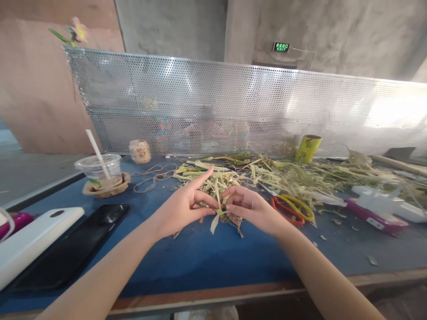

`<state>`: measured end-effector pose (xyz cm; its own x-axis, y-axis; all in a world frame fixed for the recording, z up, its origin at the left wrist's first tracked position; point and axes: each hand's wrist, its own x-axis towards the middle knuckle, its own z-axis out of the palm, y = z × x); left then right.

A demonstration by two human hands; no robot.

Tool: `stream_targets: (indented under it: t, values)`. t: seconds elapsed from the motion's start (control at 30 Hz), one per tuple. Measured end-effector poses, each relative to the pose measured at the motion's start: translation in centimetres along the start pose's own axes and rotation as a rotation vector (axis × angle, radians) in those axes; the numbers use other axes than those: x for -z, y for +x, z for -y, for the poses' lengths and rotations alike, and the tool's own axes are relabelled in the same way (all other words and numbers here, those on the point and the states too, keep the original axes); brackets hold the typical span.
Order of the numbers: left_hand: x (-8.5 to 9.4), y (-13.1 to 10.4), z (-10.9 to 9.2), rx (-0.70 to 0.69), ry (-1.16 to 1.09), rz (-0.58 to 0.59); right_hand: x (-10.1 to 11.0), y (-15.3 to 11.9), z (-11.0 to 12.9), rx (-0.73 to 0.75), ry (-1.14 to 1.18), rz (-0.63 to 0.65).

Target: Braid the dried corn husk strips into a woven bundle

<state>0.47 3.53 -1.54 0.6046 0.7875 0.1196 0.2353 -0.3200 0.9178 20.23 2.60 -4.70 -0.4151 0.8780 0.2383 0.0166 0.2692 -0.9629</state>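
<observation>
Pale green dried plant strips [215, 224] are pinched between my two hands, just above the blue tabletop [207, 262]. My left hand [187, 204] grips them between thumb and fingers, with one finger raised. From the other side, my right hand [251, 206] pinches the same strips with its fingertips close to the left ones. Behind and beneath the fingers lies a loose pile of plant pieces [230, 178]. Scissors with red and yellow handles [293, 209] rest just right of my right hand.
At left are a plastic cup with a straw [106, 166], twine [155, 178], a black phone [71, 246] and a white box [40, 240]. Further right, more leaves [300, 178], a yellow can [307, 149] and a purple-and-white device [376, 215]. A perforated metal screen [200, 98] stands behind.
</observation>
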Motion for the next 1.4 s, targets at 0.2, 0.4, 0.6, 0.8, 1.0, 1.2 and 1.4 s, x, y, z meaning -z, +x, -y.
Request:
stream_targets:
  t: [0.2,0.4,0.6,0.8,1.0,1.2,1.4]
  values:
    - [-0.6,0.5,1.3,-0.06,-0.044,-0.08,-0.8,0.4,-0.7,0.003,-0.235,-0.022]
    - [-0.7,0.5,1.0,-0.249,0.214,-0.194,-1.3,0.7,-0.9,0.022,-0.254,-0.018]
    - [-1.4,0.1,1.0,-0.334,0.494,-0.407,-0.8,0.9,-1.2,0.064,-0.305,-0.22]
    - [-1.6,0.2,1.5,-0.251,0.419,-0.254,-1.0,0.7,-1.1,0.1,-0.339,-0.197]
    - [-1.1,0.3,1.1,-0.126,0.407,-0.239,-1.7,0.6,-1.0,0.156,-0.442,-0.232]
    - [-1.3,-0.1,0.9,-0.086,0.38,-0.159,-1.8,0.2,-0.8,0.218,-0.571,-0.348]
    - [-1.2,-0.4,0.4,0.048,-0.036,-0.023,-2.1,0.3,-1.0,0.011,0.001,-0.286]
